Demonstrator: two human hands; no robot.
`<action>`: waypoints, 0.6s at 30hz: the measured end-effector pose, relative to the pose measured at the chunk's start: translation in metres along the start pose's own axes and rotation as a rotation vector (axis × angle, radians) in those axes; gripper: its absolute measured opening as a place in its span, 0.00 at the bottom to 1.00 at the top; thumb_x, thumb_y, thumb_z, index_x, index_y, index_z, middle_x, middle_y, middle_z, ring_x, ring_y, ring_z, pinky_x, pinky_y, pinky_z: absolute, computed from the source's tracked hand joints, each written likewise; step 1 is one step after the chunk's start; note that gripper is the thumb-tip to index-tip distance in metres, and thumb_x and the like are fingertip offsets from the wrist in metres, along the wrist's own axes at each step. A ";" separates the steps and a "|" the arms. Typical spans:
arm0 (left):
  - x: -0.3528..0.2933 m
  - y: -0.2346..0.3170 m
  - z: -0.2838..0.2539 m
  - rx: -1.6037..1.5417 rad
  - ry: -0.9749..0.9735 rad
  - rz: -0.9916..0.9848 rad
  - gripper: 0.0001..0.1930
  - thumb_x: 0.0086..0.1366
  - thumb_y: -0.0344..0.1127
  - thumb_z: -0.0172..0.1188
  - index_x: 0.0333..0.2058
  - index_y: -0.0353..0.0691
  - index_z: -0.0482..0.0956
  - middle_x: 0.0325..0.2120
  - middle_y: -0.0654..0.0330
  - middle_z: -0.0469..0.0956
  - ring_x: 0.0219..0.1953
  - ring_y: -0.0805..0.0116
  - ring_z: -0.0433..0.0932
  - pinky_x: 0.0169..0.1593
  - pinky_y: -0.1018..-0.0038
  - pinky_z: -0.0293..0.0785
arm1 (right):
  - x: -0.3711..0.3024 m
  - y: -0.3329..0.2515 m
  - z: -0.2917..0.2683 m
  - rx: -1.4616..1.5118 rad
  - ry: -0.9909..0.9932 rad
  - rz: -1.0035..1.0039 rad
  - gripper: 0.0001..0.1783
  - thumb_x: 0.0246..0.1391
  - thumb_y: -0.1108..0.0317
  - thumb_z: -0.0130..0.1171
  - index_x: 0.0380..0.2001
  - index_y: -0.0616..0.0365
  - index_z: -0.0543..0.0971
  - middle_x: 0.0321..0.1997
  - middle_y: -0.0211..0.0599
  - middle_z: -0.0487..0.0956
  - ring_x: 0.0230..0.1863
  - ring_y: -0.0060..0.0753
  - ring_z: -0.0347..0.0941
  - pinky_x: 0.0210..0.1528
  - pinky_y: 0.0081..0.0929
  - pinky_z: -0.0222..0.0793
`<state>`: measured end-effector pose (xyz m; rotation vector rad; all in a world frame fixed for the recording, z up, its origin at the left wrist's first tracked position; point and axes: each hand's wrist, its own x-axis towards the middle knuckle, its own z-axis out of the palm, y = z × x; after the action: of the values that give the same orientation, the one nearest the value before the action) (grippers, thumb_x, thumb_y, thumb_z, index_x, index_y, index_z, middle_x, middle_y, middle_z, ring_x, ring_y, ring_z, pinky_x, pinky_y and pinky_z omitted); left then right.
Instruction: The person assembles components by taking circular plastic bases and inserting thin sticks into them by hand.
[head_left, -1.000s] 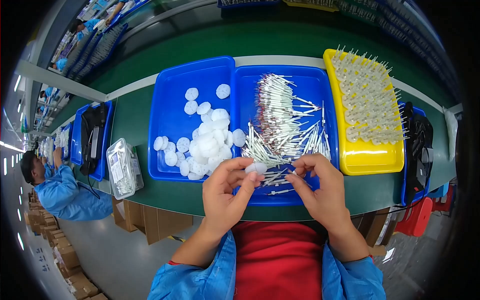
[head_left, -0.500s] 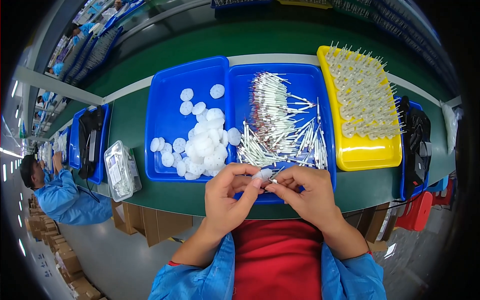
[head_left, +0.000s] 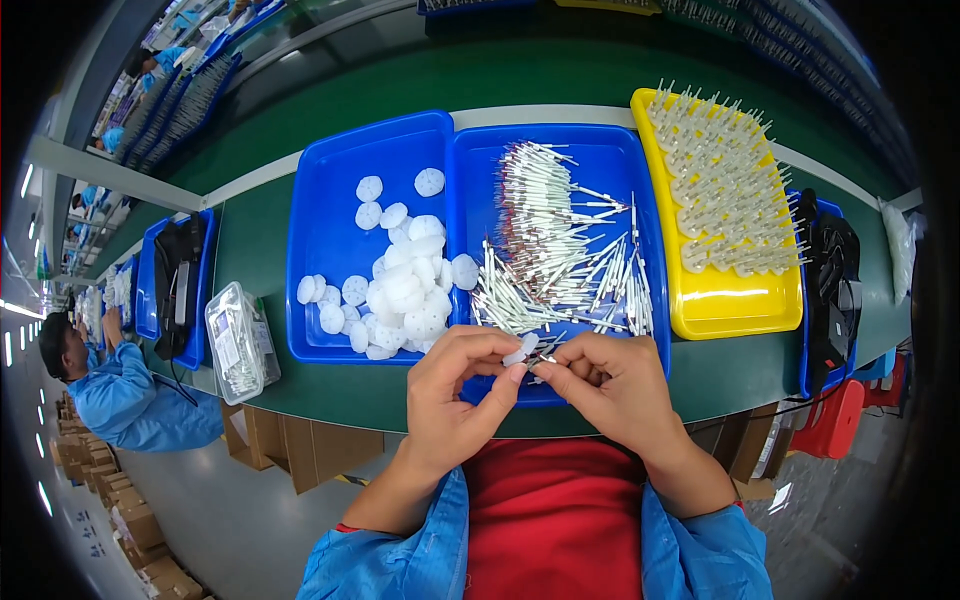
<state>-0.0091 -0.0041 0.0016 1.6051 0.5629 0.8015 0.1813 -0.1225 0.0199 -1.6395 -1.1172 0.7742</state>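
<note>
Over the near edge of the middle blue tray (head_left: 600, 148), my left hand (head_left: 455, 385) pinches a translucent white plastic disc (head_left: 520, 348) between thumb and fingertips. My right hand (head_left: 615, 385) is closed beside it, thumb against forefinger, on a thin white stick-shaped part (head_left: 546, 358) whose end meets the disc; the fingers partly hide the joint. Many similar white sticks (head_left: 540, 225), some with dark red ends, lie piled in that tray. Loose white discs with small holes (head_left: 405, 290) are heaped in the left blue tray (head_left: 335, 150).
At right, a yellow tray (head_left: 735, 318) holds rows of discs with upright sticks (head_left: 725, 185). Left of the blue trays stands a clear plastic box (head_left: 240, 345). Black devices with cables (head_left: 830, 280) lie in trays on both sides. A co-worker in blue (head_left: 140, 390) sits far left.
The disc has tilted in my fingers and now appears narrower. Both hands stay close together in nearly the same place; the whole view has shifted slightly.
</note>
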 end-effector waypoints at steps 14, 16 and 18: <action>0.003 0.001 -0.004 0.038 -0.027 -0.004 0.15 0.71 0.19 0.73 0.55 0.31 0.87 0.55 0.50 0.85 0.53 0.63 0.90 0.53 0.70 0.91 | -0.006 -0.002 0.004 0.041 -0.033 -0.051 0.08 0.69 0.72 0.76 0.46 0.63 0.88 0.28 0.38 0.88 0.25 0.27 0.85 0.30 0.26 0.76; 0.002 0.001 -0.003 0.031 -0.033 -0.016 0.14 0.72 0.19 0.73 0.54 0.30 0.87 0.54 0.50 0.85 0.54 0.63 0.90 0.54 0.71 0.91 | -0.008 -0.001 0.005 0.052 -0.037 -0.038 0.07 0.68 0.73 0.76 0.46 0.63 0.88 0.28 0.38 0.87 0.25 0.28 0.86 0.29 0.26 0.76; 0.004 0.004 0.000 0.006 -0.039 -0.017 0.14 0.72 0.19 0.73 0.54 0.29 0.87 0.54 0.50 0.85 0.54 0.64 0.90 0.54 0.71 0.91 | -0.008 0.000 0.006 0.063 -0.041 -0.024 0.07 0.68 0.73 0.75 0.46 0.63 0.88 0.27 0.39 0.87 0.26 0.28 0.86 0.29 0.26 0.76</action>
<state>-0.0067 -0.0021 0.0063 1.6162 0.5510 0.7555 0.1730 -0.1273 0.0181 -1.5612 -1.1284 0.8224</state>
